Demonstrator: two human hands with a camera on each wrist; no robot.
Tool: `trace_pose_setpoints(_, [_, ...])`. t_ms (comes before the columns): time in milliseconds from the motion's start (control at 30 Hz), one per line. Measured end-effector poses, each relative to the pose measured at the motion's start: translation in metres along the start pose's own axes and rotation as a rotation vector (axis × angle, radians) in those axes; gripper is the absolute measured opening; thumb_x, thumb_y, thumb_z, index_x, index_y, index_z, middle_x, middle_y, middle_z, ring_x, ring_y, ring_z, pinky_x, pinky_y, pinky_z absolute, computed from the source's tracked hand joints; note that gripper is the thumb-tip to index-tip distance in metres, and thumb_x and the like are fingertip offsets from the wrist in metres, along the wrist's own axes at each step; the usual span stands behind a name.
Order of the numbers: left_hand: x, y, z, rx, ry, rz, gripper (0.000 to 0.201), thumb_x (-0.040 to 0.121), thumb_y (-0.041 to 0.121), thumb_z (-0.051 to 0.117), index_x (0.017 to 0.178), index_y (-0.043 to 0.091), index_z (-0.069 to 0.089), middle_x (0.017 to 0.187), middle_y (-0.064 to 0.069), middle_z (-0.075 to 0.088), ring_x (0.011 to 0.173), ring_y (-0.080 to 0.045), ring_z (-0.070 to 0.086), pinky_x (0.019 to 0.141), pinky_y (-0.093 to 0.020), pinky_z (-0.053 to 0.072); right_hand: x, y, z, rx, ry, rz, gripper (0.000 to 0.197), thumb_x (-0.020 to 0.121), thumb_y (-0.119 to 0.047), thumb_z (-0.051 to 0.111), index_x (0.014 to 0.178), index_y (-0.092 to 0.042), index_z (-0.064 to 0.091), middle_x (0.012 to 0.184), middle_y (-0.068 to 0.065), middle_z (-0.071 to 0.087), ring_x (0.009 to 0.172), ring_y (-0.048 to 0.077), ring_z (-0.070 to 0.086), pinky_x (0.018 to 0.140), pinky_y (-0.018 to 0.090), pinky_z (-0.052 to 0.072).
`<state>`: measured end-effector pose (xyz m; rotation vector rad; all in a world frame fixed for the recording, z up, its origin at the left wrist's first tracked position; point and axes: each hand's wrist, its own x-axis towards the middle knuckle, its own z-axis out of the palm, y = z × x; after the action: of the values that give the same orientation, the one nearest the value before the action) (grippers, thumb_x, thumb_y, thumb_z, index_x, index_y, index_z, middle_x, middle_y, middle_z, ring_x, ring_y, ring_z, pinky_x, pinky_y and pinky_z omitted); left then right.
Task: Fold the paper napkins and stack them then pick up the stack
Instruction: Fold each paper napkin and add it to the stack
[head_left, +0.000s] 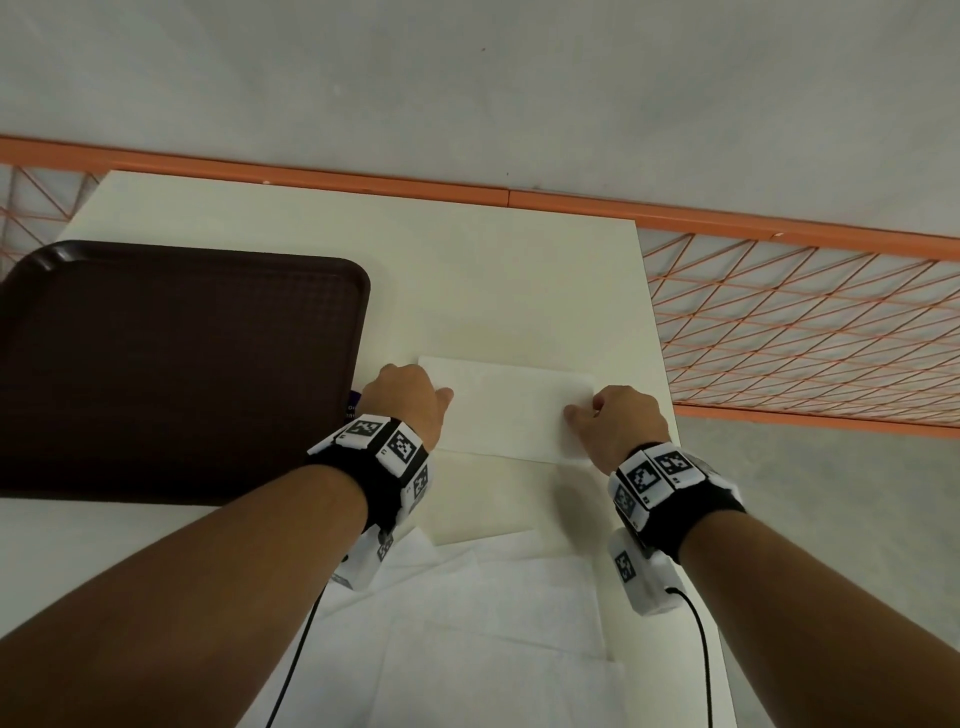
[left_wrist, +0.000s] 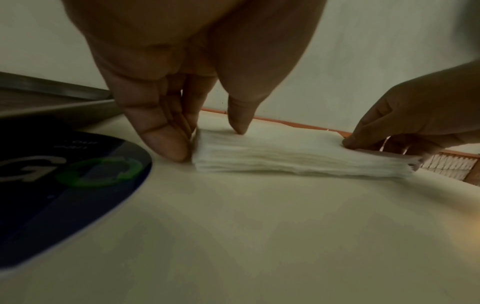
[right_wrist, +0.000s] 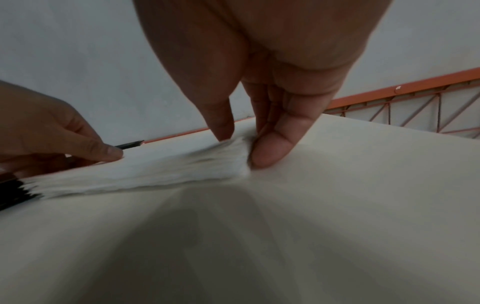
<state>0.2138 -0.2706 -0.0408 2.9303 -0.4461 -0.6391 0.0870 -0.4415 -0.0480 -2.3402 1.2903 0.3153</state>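
A stack of folded white napkins (head_left: 506, 410) lies on the cream table (head_left: 467, 260) between my hands. My left hand (head_left: 410, 400) holds its left end. In the left wrist view the thumb presses on top of the stack (left_wrist: 298, 156) and the fingers (left_wrist: 168, 144) stand against its left edge. My right hand (head_left: 618, 421) holds the right end the same way. In the right wrist view its thumb sits on top of the stack (right_wrist: 155, 172) and its fingers (right_wrist: 270, 156) push in at the edge. The stack rests flat on the table.
A dark brown tray (head_left: 171, 364) lies to the left of the stack, with a dark blue label (left_wrist: 64, 185) beside it. Unfolded white napkins (head_left: 493, 597) lie near the table's front. An orange railing with mesh (head_left: 805, 332) runs past the table's right edge.
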Motion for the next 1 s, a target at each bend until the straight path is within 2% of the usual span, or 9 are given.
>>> trace_pose_setpoints(233, [-0.004, -0.003, -0.006, -0.007, -0.032, -0.017, 0.052, 0.096, 0.050, 0.042, 0.105, 0.002, 0.060, 0.117, -0.015, 0.056, 0.101, -0.032, 0.059, 0.070, -0.034, 0.041, -0.007, 0.000, -0.007, -0.004, -0.001, 0.011, 0.048, 0.090, -0.054, 0.054, 0.105, -0.009, 0.063, 0.106, 0.011, 0.066, 0.094, 0.031, 0.062, 0.076, 0.032, 0.048])
trace_pose_setpoints(400, [-0.020, -0.013, -0.016, 0.003, 0.009, 0.061, 0.054, 0.095, 0.052, 0.042, 0.119, 0.005, 0.052, 0.124, -0.012, 0.048, 0.111, -0.032, 0.053, 0.079, -0.036, 0.041, -0.039, 0.006, -0.021, -0.021, 0.039, -0.024, 0.051, 0.093, -0.052, 0.049, 0.128, -0.015, 0.050, 0.123, 0.007, 0.059, 0.111, 0.029, 0.057, 0.086, 0.037, 0.045])
trace_pose_setpoints(500, [-0.038, -0.022, -0.023, 0.019, 0.014, 0.182, 0.048, 0.095, 0.049, 0.044, 0.122, 0.010, 0.052, 0.123, -0.008, 0.051, 0.112, -0.029, 0.052, 0.086, -0.037, 0.042, -0.069, 0.003, -0.021, 0.028, 0.048, -0.094, 0.043, 0.092, -0.047, 0.052, 0.124, -0.019, 0.050, 0.116, 0.003, 0.061, 0.104, 0.026, 0.059, 0.084, 0.036, 0.046])
trace_pose_setpoints(567, [-0.053, -0.028, -0.028, 0.027, -0.006, 0.252, 0.042, 0.094, 0.047, 0.047, 0.115, 0.013, 0.059, 0.117, -0.005, 0.057, 0.107, -0.026, 0.055, 0.087, -0.037, 0.047, -0.092, 0.002, -0.016, 0.038, 0.029, -0.201, 0.035, 0.091, -0.044, 0.055, 0.116, -0.020, 0.054, 0.107, 0.000, 0.063, 0.096, 0.023, 0.060, 0.083, 0.033, 0.049])
trace_pose_setpoints(667, [-0.085, -0.042, -0.027, -0.009, -0.092, 0.332, 0.031, 0.090, 0.045, 0.055, 0.098, 0.018, 0.066, 0.099, 0.000, 0.065, 0.094, -0.020, 0.061, 0.085, -0.036, 0.053, -0.132, 0.008, 0.001, -0.034, -0.109, -0.431, 0.029, 0.088, -0.043, 0.059, 0.109, -0.022, 0.060, 0.100, -0.003, 0.065, 0.094, 0.020, 0.061, 0.081, 0.030, 0.049])
trace_pose_setpoints(733, [-0.105, -0.054, -0.019, -0.002, -0.180, 0.377, 0.025, 0.088, 0.044, 0.058, 0.094, 0.020, 0.067, 0.094, 0.002, 0.066, 0.091, -0.018, 0.063, 0.084, -0.033, 0.052, -0.156, 0.015, 0.016, -0.133, -0.248, -0.542, 0.035, 0.087, -0.046, 0.061, 0.113, -0.024, 0.059, 0.107, -0.005, 0.062, 0.100, 0.018, 0.059, 0.084, 0.029, 0.046])
trace_pose_setpoints(800, [-0.123, -0.066, -0.009, 0.033, -0.260, 0.387, 0.023, 0.087, 0.041, 0.060, 0.093, 0.020, 0.067, 0.094, 0.002, 0.068, 0.090, -0.017, 0.063, 0.083, -0.031, 0.052, -0.175, 0.022, 0.029, -0.226, -0.350, -0.562, 0.047, 0.084, -0.052, 0.061, 0.123, -0.027, 0.053, 0.119, -0.007, 0.057, 0.109, 0.016, 0.054, 0.090, 0.030, 0.045])
trace_pose_setpoints(900, [-0.143, -0.081, 0.007, 0.075, -0.332, 0.361, 0.022, 0.086, 0.040, 0.062, 0.097, 0.022, 0.066, 0.103, 0.002, 0.066, 0.095, -0.019, 0.062, 0.086, -0.029, 0.051, -0.191, 0.024, 0.043, -0.340, -0.364, -0.572, 0.062, 0.082, -0.054, 0.064, 0.134, -0.026, 0.045, 0.130, -0.004, 0.050, 0.117, 0.020, 0.049, 0.096, 0.035, 0.043])
trace_pose_setpoints(1000, [-0.158, -0.090, 0.023, 0.080, -0.385, 0.372, 0.030, 0.085, 0.039, 0.063, 0.109, 0.022, 0.062, 0.115, 0.000, 0.062, 0.105, -0.019, 0.059, 0.091, -0.030, 0.048, -0.196, 0.019, 0.050, -0.450, -0.298, -0.597, 0.059, 0.083, -0.049, 0.065, 0.132, -0.022, 0.045, 0.128, 0.001, 0.050, 0.116, 0.025, 0.049, 0.097, 0.039, 0.040])
